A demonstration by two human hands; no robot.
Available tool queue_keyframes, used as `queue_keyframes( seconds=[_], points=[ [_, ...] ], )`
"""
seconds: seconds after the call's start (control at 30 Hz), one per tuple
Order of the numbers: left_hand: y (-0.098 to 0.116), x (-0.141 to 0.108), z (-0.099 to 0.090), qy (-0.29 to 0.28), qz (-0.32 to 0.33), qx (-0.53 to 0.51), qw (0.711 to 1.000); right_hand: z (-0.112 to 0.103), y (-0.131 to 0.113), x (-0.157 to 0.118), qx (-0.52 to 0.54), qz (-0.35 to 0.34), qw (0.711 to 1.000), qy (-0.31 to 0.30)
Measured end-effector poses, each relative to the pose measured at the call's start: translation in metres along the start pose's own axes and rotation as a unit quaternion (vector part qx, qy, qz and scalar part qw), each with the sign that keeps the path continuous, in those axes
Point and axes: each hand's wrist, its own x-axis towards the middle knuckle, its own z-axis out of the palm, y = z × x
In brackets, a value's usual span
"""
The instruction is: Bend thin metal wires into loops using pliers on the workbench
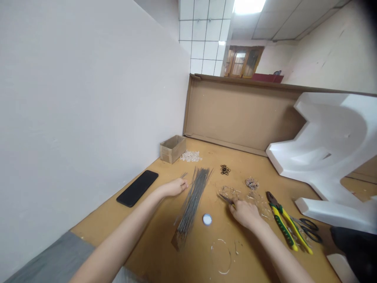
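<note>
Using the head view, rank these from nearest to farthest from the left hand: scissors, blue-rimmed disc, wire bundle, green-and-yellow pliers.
From the left hand:
1. Wire bundle, just to its right
2. Blue-rimmed disc, right of the bundle
3. Green-and-yellow pliers, beyond the right hand
4. Scissors, far right

A glaring ceiling light (249, 6) brightens the room from the top; the desk (165, 243) takes soft shadows. Wide-angle distortion bends the outer edges, the upper right corner darkens, and fine detail is blurred.
</note>
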Motion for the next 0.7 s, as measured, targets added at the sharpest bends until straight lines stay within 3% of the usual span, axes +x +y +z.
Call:
queue_keyframes(
  seconds=[0.23, 0.37, 0.5, 0.7],
  points=[
    [-0.002, 0.0, 0.004, -0.05, -0.039, -0.055, 0.996, 0.017, -0.007, -0.016, -0.081, 0.002, 0.994, 0.07],
    [-0.005, -0.004, 0.007, -0.062, -0.066, -0.06, 0.994, 0.018, -0.005, -0.018, -0.085, -0.019, 0.993, 0.075],
    [-0.006, -0.007, 0.005, -0.042, -0.05, -0.04, 0.997, 0.003, -0.005, -0.019, -0.038, -0.062, 0.996, 0.057],
    [-0.001, -0.007, 0.002, 0.01, -0.01, 0.01, 1.0, -0.027, -0.027, -0.012, 0.087, -0.111, 0.986, 0.093]
  ],
)
